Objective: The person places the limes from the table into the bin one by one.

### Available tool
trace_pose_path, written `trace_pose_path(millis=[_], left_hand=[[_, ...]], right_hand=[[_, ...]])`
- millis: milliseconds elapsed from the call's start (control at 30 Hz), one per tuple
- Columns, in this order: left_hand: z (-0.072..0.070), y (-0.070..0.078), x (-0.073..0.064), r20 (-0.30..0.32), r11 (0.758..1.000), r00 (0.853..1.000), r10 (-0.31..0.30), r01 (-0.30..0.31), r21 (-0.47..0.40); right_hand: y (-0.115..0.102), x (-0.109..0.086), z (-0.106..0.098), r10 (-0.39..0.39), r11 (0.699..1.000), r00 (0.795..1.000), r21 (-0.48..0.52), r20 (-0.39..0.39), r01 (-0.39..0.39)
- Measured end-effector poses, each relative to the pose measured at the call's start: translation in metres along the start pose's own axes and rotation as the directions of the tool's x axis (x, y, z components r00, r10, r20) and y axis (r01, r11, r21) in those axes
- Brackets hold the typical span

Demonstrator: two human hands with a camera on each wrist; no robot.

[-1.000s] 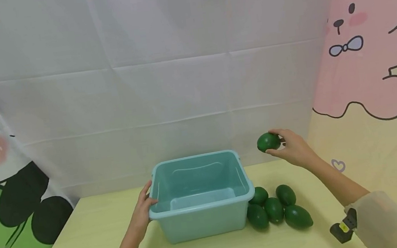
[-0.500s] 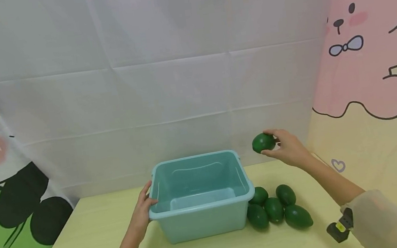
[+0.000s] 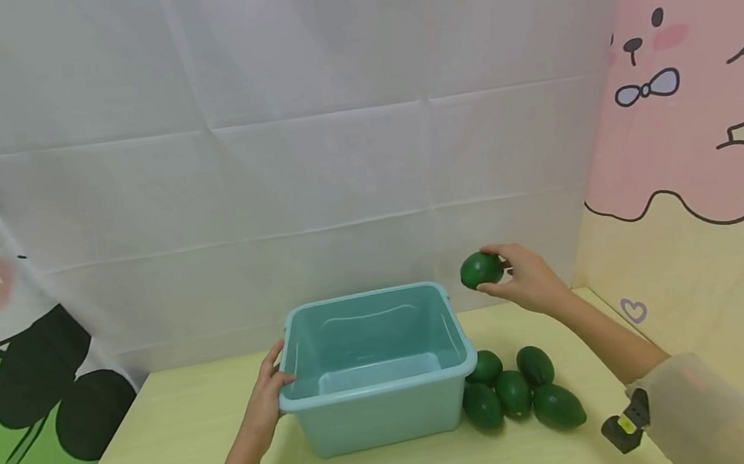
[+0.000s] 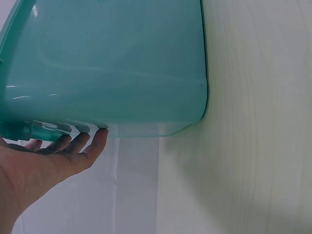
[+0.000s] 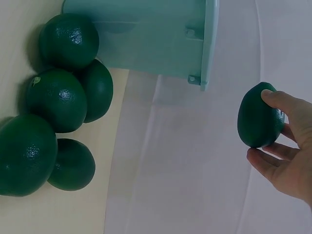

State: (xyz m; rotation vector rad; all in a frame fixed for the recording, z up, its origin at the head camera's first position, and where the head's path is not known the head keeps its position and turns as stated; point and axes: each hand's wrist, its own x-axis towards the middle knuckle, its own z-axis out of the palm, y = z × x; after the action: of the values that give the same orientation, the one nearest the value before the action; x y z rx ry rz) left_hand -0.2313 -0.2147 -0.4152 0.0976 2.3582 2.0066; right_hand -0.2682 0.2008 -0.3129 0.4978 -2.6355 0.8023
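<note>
A teal plastic tub stands on the table, and no fruit shows inside it. My left hand grips its left rim, with the thumb over the edge. In the left wrist view the fingers touch the tub's outer wall below the rim. My right hand pinches a glossy dark green avocado between thumb and fingers, raised above the table behind the tub's right back corner. The right wrist view shows this avocado held at the fingertips, apart from the tub.
Several more avocados lie grouped on the pale yellow table against and beside the tub's right side. A white cloth wall rises at the table's back edge. A patterned wall stands on the right.
My right hand has carried the avocado a little to the left, closer to the tub. The left hand, the tub and the other avocados have stayed in place.
</note>
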Motion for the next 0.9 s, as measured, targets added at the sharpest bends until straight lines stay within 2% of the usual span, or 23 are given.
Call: trace_pose_path(millis=[667,900], left_hand=[[0.000,0.001,-0.001,0.002,1.000,1.000,0.003,-0.003,0.004],[0.000,0.001,-0.002,0.010,1.000,1.000,0.006,-0.006,0.002]], right_hand=[[-0.015,0.005,0.014,-0.033,0.999,0.999,0.022,0.021,0.033],[-0.019,0.005,0.022,-0.021,0.999,0.999,0.028,0.034,0.020]])
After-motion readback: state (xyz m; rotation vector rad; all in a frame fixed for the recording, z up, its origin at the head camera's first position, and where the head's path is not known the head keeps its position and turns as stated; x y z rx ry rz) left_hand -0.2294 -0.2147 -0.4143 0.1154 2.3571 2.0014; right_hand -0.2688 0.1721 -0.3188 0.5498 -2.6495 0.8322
